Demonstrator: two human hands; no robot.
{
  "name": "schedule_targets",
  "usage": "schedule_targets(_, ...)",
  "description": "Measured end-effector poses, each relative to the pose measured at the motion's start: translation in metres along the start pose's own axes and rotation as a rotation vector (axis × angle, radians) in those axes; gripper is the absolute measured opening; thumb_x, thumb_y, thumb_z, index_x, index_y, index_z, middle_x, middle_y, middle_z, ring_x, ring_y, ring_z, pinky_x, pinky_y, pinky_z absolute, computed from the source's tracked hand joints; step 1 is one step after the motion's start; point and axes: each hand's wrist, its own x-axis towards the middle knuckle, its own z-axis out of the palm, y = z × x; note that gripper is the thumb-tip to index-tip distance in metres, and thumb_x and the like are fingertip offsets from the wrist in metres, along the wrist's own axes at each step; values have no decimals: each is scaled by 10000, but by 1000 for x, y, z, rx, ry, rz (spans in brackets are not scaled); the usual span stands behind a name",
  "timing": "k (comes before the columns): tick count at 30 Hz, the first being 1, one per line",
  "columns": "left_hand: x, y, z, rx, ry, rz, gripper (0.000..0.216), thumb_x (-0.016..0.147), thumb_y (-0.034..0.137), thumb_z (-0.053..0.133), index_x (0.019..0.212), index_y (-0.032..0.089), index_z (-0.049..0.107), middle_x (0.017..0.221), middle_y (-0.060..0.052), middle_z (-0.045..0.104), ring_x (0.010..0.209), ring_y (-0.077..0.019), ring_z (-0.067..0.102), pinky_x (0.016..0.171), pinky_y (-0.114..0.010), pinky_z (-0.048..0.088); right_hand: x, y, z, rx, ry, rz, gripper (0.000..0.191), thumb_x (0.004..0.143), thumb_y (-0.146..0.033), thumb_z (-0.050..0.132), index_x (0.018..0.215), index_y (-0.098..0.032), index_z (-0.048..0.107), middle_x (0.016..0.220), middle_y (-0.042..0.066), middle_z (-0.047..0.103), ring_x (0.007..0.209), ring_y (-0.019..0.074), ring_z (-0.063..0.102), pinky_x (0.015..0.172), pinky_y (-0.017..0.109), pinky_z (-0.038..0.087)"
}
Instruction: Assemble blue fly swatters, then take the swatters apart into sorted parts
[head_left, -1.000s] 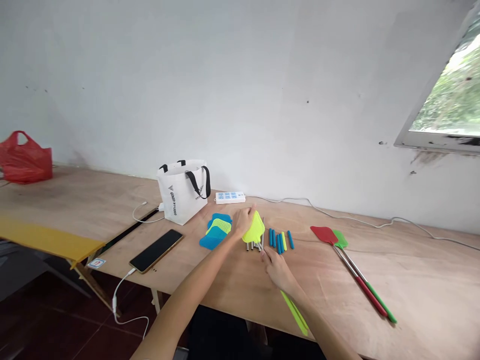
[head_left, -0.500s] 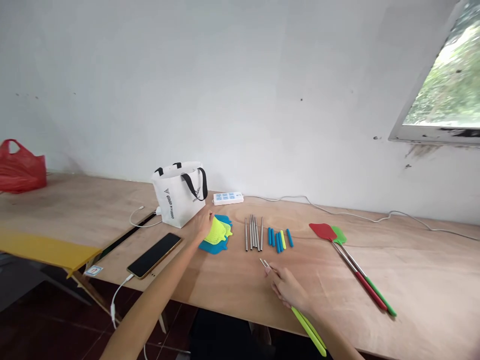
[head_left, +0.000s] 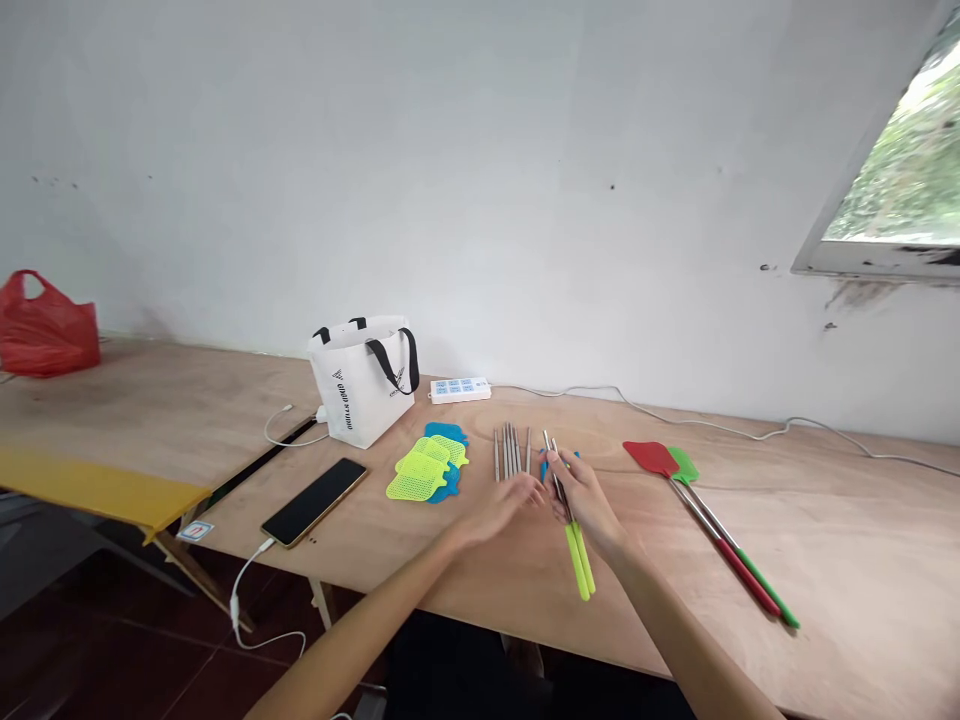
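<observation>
My right hand (head_left: 581,492) is closed around two metal rods with yellow-green grips (head_left: 579,560), which look like fly swatter handles without heads. The bare metal ends point away from me and the grips towards me. My left hand (head_left: 501,507) is beside it with fingers stretched out, nothing visibly held, just in front of a row of several metal tubes (head_left: 513,450). Blue grip sleeves (head_left: 545,466) lie behind my right hand, mostly hidden by it. Yellow-green mesh swatter heads (head_left: 417,476) overlap blue ones (head_left: 448,432) on the table, left of the tubes.
Right of my hands lie a red-headed fly swatter (head_left: 651,458) and a green-headed one (head_left: 684,466). A phone (head_left: 315,502) on a cable is at left, with a white bag (head_left: 360,400) behind it. A power strip (head_left: 460,390) sits near the wall.
My left hand has left the swatter heads and moved right, towards my right hand. The yellow-green heads now lie more spread out. My right hand has moved the two rods farther onto the table.
</observation>
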Motion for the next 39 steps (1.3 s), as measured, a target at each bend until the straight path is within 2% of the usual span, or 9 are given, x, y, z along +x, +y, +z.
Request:
schedule_targets(2, -4, 7, 34, -161, -124, -16, 441, 944, 617, 548, 1088, 226, 694, 1057, -124, 719, 1068, -277, 670, 907, -382, 535, 5, -4, 2, -6, 40, -34, 556, 830, -739, 558, 1022, -218, 559, 570, -91, 470, 389, 87, 376, 351, 223, 306)
schedule_targets(7, 2, 8, 78, -498, -122, -106, 539, 847, 744, 595, 889, 212, 673, 620, -55, 623, 604, -260, 680, 617, -381, 539, 6, 0, -11, -141, 111, -161, 533, 881, -703, 532, 1088, -218, 610, 816, 15, 659, 708, 162, 611, 672, 293, 532)
schedule_targets(9, 7, 4, 78, -567, 31, -127, 550, 834, 748, 609, 843, 198, 637, 599, -38, 601, 615, -248, 682, 622, -360, 540, 2, 8, -23, -165, 132, -153, 581, 867, -726, 530, 1160, -229, 600, 952, 52, 692, 880, 209, 655, 820, 349, 550)
schedule_targets(14, 14, 0, 67, -520, 571, -94, 509, 814, 712, 665, 783, 205, 626, 943, -92, 728, 1023, -273, 674, 944, -368, 506, -16, 34, -32, -137, 36, 8, 633, 849, -790, 489, 1085, -223, 639, 948, 71, 690, 875, 239, 668, 713, 355, 565)
schedule_targets(19, 15, 12, 65, -501, 495, -101, 527, 822, 711, 650, 824, 185, 639, 939, -99, 722, 970, -259, 673, 857, -333, 505, -32, 55, -10, -109, -139, 44, 713, 864, -820, 439, 1164, -192, 595, 583, -55, 473, 451, 123, 431, 431, 260, 363)
schedule_targets(26, 26, 13, 67, -824, 449, -128, 621, 704, 756, 750, 760, 207, 463, 547, 83, 385, 498, -119, 504, 572, -269, 453, -41, 55, 3, -167, -46, -59, 630, 895, -767, 454, 1172, -235, 645, 721, 15, 559, 698, 198, 538, 580, 298, 448)
schedule_targets(30, 48, 18, 35, -851, 552, -92, 573, 768, 685, 753, 741, 214, 427, 533, 85, 341, 451, -98, 424, 500, -244, 407, -57, 48, 6, -280, -22, -51, 568, 932, -725, 420, 998, -215, 660, 742, 11, 560, 745, 190, 529, 652, 295, 449)
schedule_targets(34, 64, 22, -48, -808, 793, 8, 526, 893, 623, 656, 745, 224, 347, 540, 105, 226, 402, -60, 252, 426, -192, 275, -97, 56, 2, -394, -122, 84, 497, 958, -665, 427, 852, -211, 599, 658, -35, 483, 608, 133, 418, 591, 267, 370)
schedule_targets(39, 46, -9, -93, -283, 595, -132, 465, 904, 667, 577, 826, 219, 475, 519, 89, 350, 408, -107, 406, 461, -231, 393, -90, 74, -48, -701, 88, 138, 530, 954, -662, 391, 847, -220, 663, 669, 18, 616, 645, 192, 574, 653, 298, 438)
